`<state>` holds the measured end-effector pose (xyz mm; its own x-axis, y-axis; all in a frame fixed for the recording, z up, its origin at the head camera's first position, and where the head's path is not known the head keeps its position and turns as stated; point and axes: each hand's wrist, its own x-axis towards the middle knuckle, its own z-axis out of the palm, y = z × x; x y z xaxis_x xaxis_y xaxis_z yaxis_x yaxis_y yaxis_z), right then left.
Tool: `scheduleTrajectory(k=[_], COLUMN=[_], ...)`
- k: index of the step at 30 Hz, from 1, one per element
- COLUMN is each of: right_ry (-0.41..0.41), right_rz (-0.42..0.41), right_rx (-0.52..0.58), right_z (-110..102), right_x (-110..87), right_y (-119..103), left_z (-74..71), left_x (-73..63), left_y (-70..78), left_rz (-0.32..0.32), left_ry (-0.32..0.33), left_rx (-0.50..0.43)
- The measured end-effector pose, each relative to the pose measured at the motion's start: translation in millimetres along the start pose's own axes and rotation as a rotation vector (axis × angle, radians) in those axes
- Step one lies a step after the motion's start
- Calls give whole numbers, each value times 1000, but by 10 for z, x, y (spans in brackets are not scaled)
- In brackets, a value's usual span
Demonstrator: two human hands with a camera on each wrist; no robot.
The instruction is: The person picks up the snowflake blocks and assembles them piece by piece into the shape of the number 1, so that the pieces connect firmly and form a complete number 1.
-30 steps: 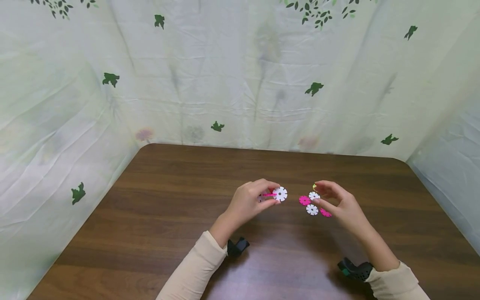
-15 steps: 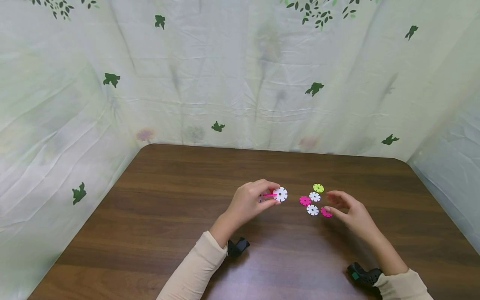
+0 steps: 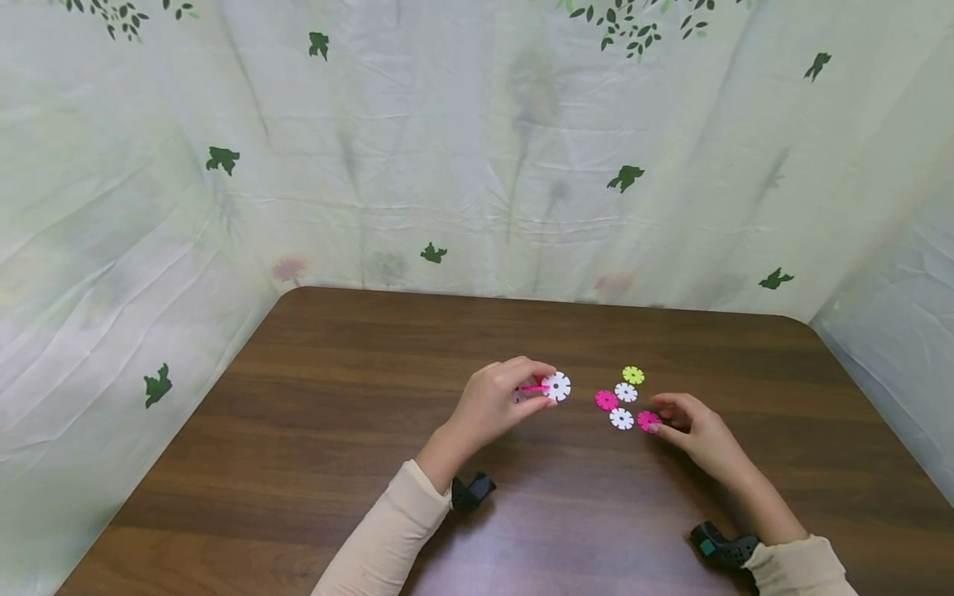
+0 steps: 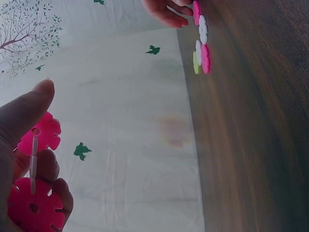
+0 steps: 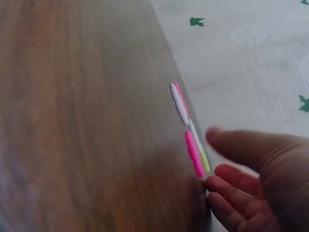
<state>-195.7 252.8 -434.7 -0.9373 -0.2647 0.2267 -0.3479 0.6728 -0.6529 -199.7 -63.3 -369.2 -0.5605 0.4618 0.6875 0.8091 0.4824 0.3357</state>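
Pink and white plastic shows between the fingers of the left hand (image 3: 488, 401), which hides part of the joined piece it grips. From the head, a white round disc with a notched rim (image 3: 557, 386) faces the camera, with a thin pink edge meeting it; the rest lies behind the fingers. The left wrist view shows two bright pink notched discs (image 4: 48, 212) of that piece, bridged by a narrow white strip (image 4: 33, 164), the lower one cut by the frame.

The left hand pinches the piece between thumb and curled fingers. The right hand (image 3: 704, 434) holds its thumb and fingers well apart, the thumb tip overlapping a loose pink notched disc (image 3: 645, 420) in the head view; whether they touch, I cannot tell. From the right wrist the loose discs appear nearly edge-on, their notches hard to make out.

Left of that pink disc lie a white notched disc (image 3: 622, 419), a second pink disc (image 3: 607, 400), another white disc (image 3: 626, 392) and, farthest back, a yellow-green disc (image 3: 633, 375), closely grouped.

Wood grain of the dark brown table (image 3: 373, 348) stretches widely to both sides. Its rounded far corners meet a pale leaf-printed cloth (image 3: 477, 124); its near edge is out of frame.
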Motion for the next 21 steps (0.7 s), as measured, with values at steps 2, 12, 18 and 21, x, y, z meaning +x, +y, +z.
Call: scheduleTrajectory(k=[2,12,18,21], right_ry=[-3,-20,-47,-51], right_rz=[-7,-30,21,4], right_rx=[-12,-73,-32,-31], right_z=[10,27,7,1], right_x=[0,0,11,11], right_y=[23,21,-21,-34], left_z=[-1,-10,-9,-8], left_x=[1,3,-1,0], left_y=[0,7,8,9], left_rz=[1,2,-12,-16], left_ry=[1,2,2,4], left_rx=[4,19,13,8])
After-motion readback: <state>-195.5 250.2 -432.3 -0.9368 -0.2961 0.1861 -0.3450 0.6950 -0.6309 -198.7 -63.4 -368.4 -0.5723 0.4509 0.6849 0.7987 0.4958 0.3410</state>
